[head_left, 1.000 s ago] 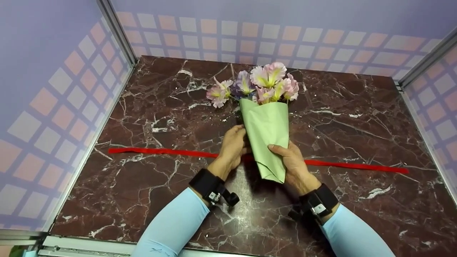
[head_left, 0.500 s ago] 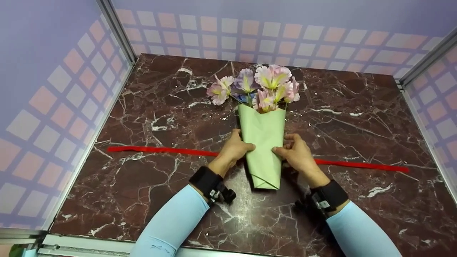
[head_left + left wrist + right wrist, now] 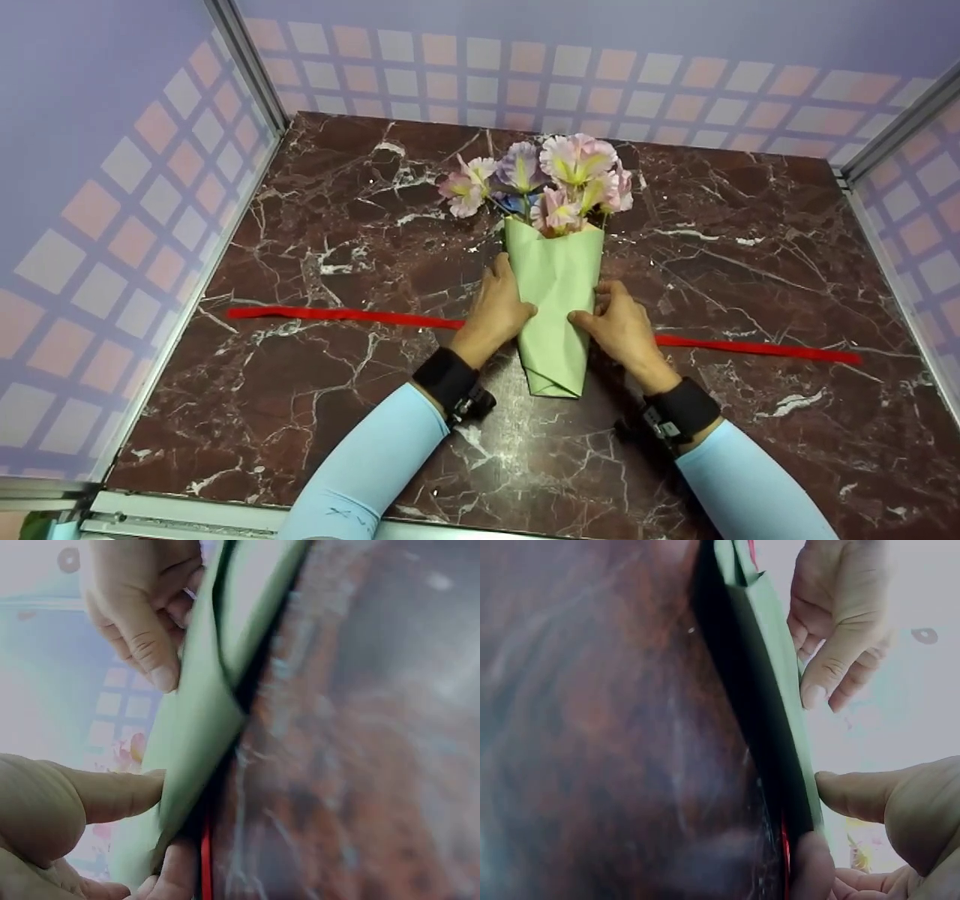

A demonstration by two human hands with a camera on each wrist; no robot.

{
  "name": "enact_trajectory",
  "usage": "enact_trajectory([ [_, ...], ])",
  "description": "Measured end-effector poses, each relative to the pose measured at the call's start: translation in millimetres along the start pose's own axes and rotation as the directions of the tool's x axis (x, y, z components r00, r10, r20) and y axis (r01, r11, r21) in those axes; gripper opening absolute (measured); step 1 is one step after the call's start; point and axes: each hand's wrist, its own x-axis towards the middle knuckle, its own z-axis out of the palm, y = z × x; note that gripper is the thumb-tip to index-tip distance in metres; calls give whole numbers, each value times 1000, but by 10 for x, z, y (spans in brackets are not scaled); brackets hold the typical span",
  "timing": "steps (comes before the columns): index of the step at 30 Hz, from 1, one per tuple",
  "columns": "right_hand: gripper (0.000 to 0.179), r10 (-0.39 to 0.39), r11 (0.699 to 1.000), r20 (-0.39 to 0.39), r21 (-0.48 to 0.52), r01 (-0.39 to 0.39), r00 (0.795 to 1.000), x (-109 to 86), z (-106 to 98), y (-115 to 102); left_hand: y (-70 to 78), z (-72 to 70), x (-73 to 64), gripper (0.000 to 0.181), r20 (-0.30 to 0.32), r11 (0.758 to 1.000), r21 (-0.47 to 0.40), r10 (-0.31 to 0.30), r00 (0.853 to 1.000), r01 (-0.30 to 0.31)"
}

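Observation:
A bouquet of pink, purple and blue flowers (image 3: 577, 161) in a pale green paper wrap (image 3: 559, 277) lies across the middle of a red ribbon (image 3: 345, 315). At the wrap's left side, my left hand (image 3: 493, 311) pinches the edge, thumb on top and fingertips underneath, as the left wrist view shows. My right hand (image 3: 621, 326) grips the opposite edge the same way, its thumb (image 3: 855, 795) on the paper in the right wrist view. The folded bottom of the wrap points toward me. The ribbon's middle stretch is hidden beneath the wrap and hands.
The work surface is a dark red marbled tabletop (image 3: 337, 420). Purple panels with pink and white squares (image 3: 480, 82) stand at the back and both sides, joined by metal posts (image 3: 247, 67). A metal rail (image 3: 180, 514) runs along the front edge.
The bouquet has straightened from its slant, and its bottom end has swung left and nearer to me. My left hand has come from beside the wrap to gripping its edge, thumb on top.

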Motion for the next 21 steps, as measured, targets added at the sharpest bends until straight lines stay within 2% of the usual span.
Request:
enact_trajectory([
  [3,66,-2,998,6,-59,2,1000,-11,-2,-2,-31,16,2,101,-21,998,49,26,999,-25],
  [6,64,-12,993,15,-118,14,1000,-35,-38,-8,-84,-30,-16,96,-5,1000,16,26,1000,-25],
  [8,57,-35,990,12,-136,37,999,-47,-85,0,-139,-113,-51,84,8,999,-1,34,999,-34],
  [11,43,-74,989,12,-126,75,997,-56,-222,43,-263,-320,-134,57,45,998,17,58,997,-59],
  [15,23,-118,983,40,-140,122,992,-59,-467,187,-495,-670,-239,32,103,988,143,48,993,-63],
  [18,17,-143,969,95,-190,159,985,-68,-628,323,-676,-896,-305,25,136,965,260,-5,991,-30],
  [21,17,-166,949,161,-243,202,973,-77,-745,439,-832,-1049,-350,28,144,941,338,-43,989,-8],
])
